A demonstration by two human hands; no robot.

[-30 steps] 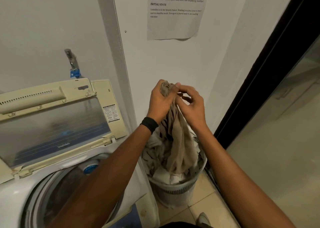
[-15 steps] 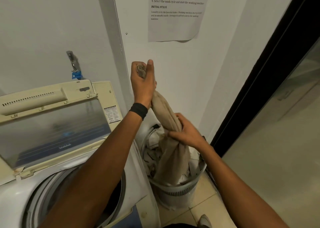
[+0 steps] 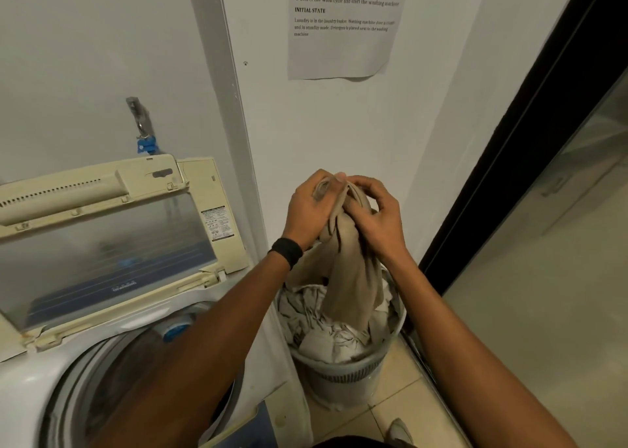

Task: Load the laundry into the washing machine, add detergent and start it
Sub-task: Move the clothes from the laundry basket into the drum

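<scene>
- The left hand (image 3: 311, 209), with a black wristband (image 3: 287, 251) at its wrist, was at the centre of the frame. Its fingers (image 3: 324, 179) were curled round the bunched top of a beige cloth garment (image 3: 346, 277).
- The right hand (image 3: 373, 219) was just beside the left, the two meeting at the fingertips. Its fingers (image 3: 360, 184) were also curled and pinched the same bunched top.
- The garment hung down from both hands, with its lower end inside a round grey plastic laundry basket (image 3: 343, 378) with a slotted wall, at the lower centre of the frame.
- The basket held crumpled white and grey laundry (image 3: 323, 342) and stood on the beige tiled floor (image 3: 401, 420). It was just beside the white top-loading washing machine (image 3: 23, 379) in the lower left of the frame.
- The machine's cream lid with a clear window (image 3: 102, 250) stood raised against the wall.
- The round drum opening (image 3: 102, 390) was uncovered and partly hidden by the left forearm. What lay inside could not be told.
- A metal tap with a blue fitting (image 3: 144, 134) was on the wall above the lid, in the upper left.
- A printed paper sheet (image 3: 343, 49) hung on the wall at the top centre.
- A dark door frame (image 3: 543, 124) ran diagonally down the right side of the frame.
</scene>
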